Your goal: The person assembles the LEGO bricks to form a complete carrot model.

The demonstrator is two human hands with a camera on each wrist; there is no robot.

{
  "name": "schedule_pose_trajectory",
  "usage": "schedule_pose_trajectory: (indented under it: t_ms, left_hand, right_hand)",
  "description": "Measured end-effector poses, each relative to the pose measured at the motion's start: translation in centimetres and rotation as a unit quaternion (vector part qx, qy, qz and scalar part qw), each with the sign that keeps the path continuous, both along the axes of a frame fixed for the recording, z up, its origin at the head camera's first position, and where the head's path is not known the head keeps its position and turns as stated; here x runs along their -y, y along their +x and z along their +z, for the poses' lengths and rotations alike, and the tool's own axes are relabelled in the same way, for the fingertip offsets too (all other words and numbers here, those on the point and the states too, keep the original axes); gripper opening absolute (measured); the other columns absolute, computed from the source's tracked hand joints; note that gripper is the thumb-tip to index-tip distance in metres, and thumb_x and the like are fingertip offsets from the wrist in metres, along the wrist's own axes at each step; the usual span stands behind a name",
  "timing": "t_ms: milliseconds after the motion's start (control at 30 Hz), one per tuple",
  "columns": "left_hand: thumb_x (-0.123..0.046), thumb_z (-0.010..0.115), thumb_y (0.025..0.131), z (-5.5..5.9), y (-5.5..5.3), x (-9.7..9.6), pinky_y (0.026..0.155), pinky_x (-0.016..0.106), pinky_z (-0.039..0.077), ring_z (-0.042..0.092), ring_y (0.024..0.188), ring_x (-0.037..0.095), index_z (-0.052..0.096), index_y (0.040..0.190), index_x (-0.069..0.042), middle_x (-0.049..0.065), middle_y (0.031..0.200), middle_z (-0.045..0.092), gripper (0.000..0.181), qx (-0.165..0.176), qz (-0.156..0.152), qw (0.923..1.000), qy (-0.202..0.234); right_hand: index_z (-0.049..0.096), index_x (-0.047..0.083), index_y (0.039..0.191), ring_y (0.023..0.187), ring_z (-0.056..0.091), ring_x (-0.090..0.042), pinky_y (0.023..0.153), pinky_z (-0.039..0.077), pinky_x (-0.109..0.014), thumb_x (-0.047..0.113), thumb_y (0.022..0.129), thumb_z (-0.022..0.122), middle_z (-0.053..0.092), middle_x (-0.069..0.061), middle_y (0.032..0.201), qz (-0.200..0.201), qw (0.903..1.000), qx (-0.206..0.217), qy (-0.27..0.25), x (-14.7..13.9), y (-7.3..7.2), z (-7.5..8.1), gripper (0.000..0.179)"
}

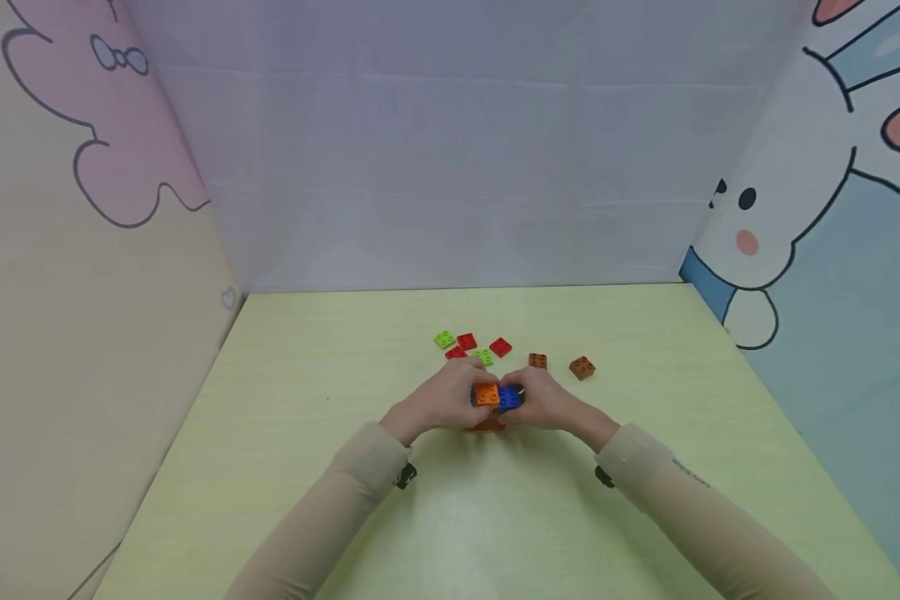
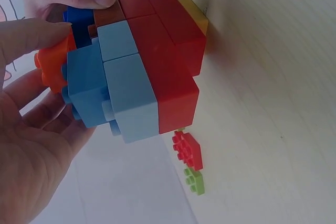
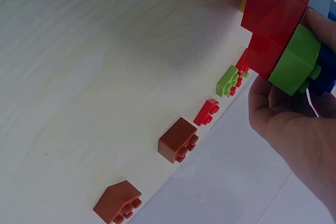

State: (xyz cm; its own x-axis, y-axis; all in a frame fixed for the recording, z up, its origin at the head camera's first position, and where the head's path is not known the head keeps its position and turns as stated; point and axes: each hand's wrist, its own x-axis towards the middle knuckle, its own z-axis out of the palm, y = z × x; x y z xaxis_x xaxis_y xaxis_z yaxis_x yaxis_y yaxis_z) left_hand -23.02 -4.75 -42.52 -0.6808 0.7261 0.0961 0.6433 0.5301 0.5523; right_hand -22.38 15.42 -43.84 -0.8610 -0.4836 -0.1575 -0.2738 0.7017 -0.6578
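Both hands hold a toy brick build upright in the middle of the table. My left hand [image 1: 450, 393] grips its left side, its thumb on the orange brick [image 2: 55, 66] at the top. On the other side my right hand [image 1: 543, 398] holds the build, with its thumb against the green brick [image 3: 295, 59] and fingers curled behind. A dark blue brick [image 1: 509, 397] sits beside the orange one on top. Lower down are light blue bricks [image 2: 131, 95], stepped red bricks [image 2: 165, 72] and a yellow brick [image 2: 195, 14] at the base.
Loose bricks lie behind the build: lime green bricks [image 1: 444, 339], red bricks [image 1: 501, 347] and two brown bricks [image 1: 582, 367] farther right. The pale table [image 1: 307, 358] meets a plain back wall [image 1: 457, 183], with cartoon-printed side panels left and right.
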Motion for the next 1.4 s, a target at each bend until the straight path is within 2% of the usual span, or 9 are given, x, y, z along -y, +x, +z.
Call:
schedule_pose_trajectory:
  t_ms: [233,400,767,1000,1400]
  left_hand:
    - [-0.021,0.073,0.083,0.4,0.1,0.1,0.063,0.024,0.041,0.046,0.078,0.012,0.071,0.113,-0.011,-0.007,0.084,0.053,0.032,0.001,0.006,0.9996,-0.028]
    - [-0.023,0.073,0.084,0.4,0.1,0.1,0.063,0.023,0.042,0.048,0.078,0.012,0.071,0.114,-0.011,-0.008,0.084,0.053,0.032,0.004,0.006,0.9997,-0.024]
    - [-0.027,0.073,0.085,-0.3,0.0,0.4,0.065,0.024,0.043,0.049,0.079,0.011,0.069,0.117,-0.013,-0.008,0.089,0.055,0.035,0.005,0.012,0.9999,-0.003]
    - [-0.030,0.073,0.085,-1.3,0.1,0.6,0.068,0.024,0.043,0.049,0.081,0.012,0.069,0.117,-0.015,-0.009,0.090,0.055,0.036,0.010,0.027,0.9994,-0.021]
    - [-0.028,0.075,0.082,-1.6,0.2,0.1,0.068,0.023,0.043,0.048,0.081,0.010,0.072,0.111,-0.014,-0.010,0.089,0.056,0.032,-0.002,0.038,0.9991,-0.019]
  right_hand:
    - [0.067,0.008,0.110,0.091,0.053,-0.018,0.085,0.045,-0.037,0.020,0.074,0.084,0.062,0.003,0.099,0.004,1.0000,-0.001,0.000,0.1,0.1,0.0,0.041]
    - [0.068,0.009,0.108,0.090,0.053,-0.017,0.083,0.045,-0.036,0.021,0.074,0.084,0.062,0.004,0.098,0.006,1.0000,-0.006,-0.002,-0.1,0.0,-0.1,0.039]
    - [0.068,0.008,0.111,0.092,0.053,-0.018,0.085,0.045,-0.038,0.022,0.074,0.084,0.062,0.003,0.099,0.004,0.9999,-0.011,0.011,-0.1,-0.1,-0.2,0.042]
    - [0.068,0.009,0.111,0.092,0.054,-0.017,0.083,0.047,-0.036,0.021,0.075,0.083,0.063,0.002,0.101,-0.003,0.9999,-0.011,0.005,0.2,0.2,-0.2,0.042]
    - [0.068,0.009,0.112,0.091,0.054,-0.017,0.082,0.047,-0.035,0.022,0.074,0.083,0.063,0.003,0.101,-0.003,0.9999,-0.008,0.011,0.1,0.0,-0.3,0.043]
